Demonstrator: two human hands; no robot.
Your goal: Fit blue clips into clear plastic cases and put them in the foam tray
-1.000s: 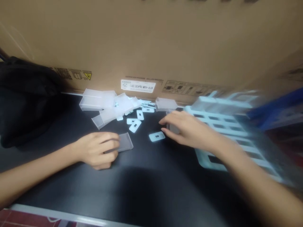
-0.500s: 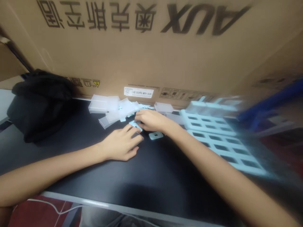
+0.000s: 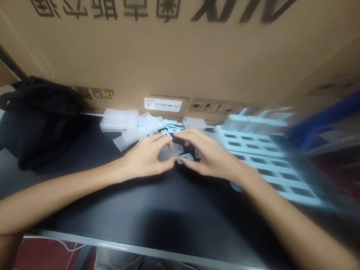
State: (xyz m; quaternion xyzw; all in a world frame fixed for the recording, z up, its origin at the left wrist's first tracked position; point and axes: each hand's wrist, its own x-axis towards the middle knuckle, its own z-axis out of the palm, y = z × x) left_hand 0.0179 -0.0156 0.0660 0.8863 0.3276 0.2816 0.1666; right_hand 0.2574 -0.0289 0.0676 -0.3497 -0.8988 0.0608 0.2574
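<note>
My left hand (image 3: 150,155) curves its thumb and fingers around a translucent plastic sleeve (image 3: 171,150) low over the table. Facing it, my right hand (image 3: 209,153) has its thumb and fingers spread apart. A small light-blue plate with a hole (image 3: 185,158) lies by the right thumb; I cannot tell whether they touch. Beyond the fingertips is another small blue plate (image 3: 167,134), near a heap of thin blue pieces (image 3: 173,123). Several frosted plastic sleeves (image 3: 119,120) lie piled to the left of that heap.
Light-blue racks with rectangular openings (image 3: 281,170) stand on the right of the black table (image 3: 135,210). A black cloth bag (image 3: 42,123) sits at the left. A big cardboard box (image 3: 168,56) walls off the back, and a blue bar (image 3: 323,116) slants at the right.
My right hand has moved right and opened, away from the blue plate near my left fingers. My left hand has shifted slightly up and right around the translucent sleeve. The view has tilted slightly.
</note>
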